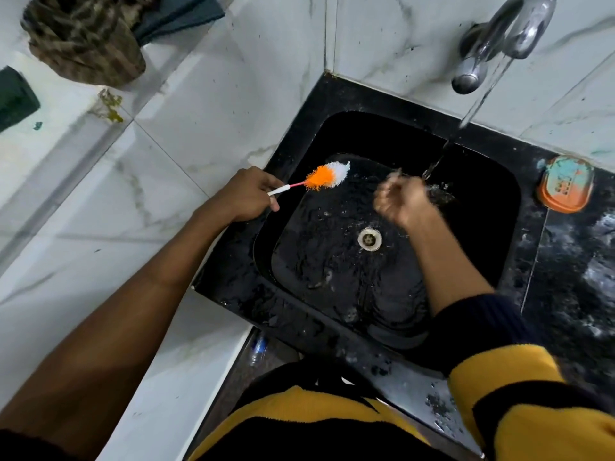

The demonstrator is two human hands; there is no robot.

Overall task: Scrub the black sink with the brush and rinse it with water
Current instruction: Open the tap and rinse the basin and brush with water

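Observation:
The black sink (476,181) is wet, with a metal drain (369,238) in its floor. Water runs from the chrome tap (509,31) in a stream (466,121) down into the basin. My left hand (246,196) grips the white handle of a thin brush (324,177) with orange and white bristles, held over the sink's left rim. My right hand (404,201) is blurred inside the basin just beside the falling water, fingers loosely curled and holding nothing that I can make out.
An orange soap dish (565,184) sits on the black counter right of the sink. White marble tiles surround the sink at left and back. A brown cloth (83,38) and dark items lie on the ledge at upper left. A plastic bottle (258,349) lies below.

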